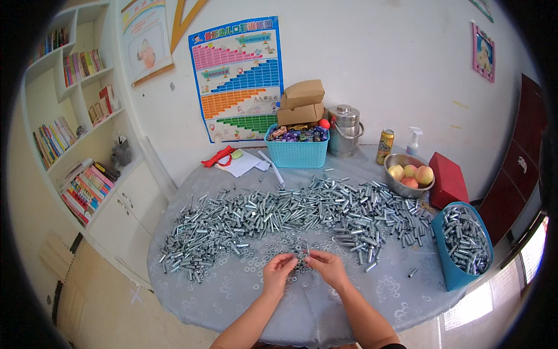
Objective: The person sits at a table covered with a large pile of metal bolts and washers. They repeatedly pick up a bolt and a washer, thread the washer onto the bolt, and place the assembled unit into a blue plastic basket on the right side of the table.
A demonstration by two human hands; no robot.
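Both of my hands meet over the near middle of a round table, above a scatter of small metal washers (256, 269). Between the fingertips of my right hand (326, 267), a slim metal rod (308, 249) stands nearly upright. Close beside it, my left hand (278, 271) is pinched shut, with its fingertips near the rod; whatever small part it holds is too small to make out. Beyond the hands, a wide heap of silvery metal sleeves (279, 209) curves across the table.
Grey patterned cloth (360, 308) covers the table. At the right edge stands a blue bin (456, 279) full of metal sleeves. Farther back are a fruit bowl (401, 189), red box (449, 180), drink can (385, 146), spray bottle (414, 141), metal canister (344, 131) and turquoise basket (296, 156).
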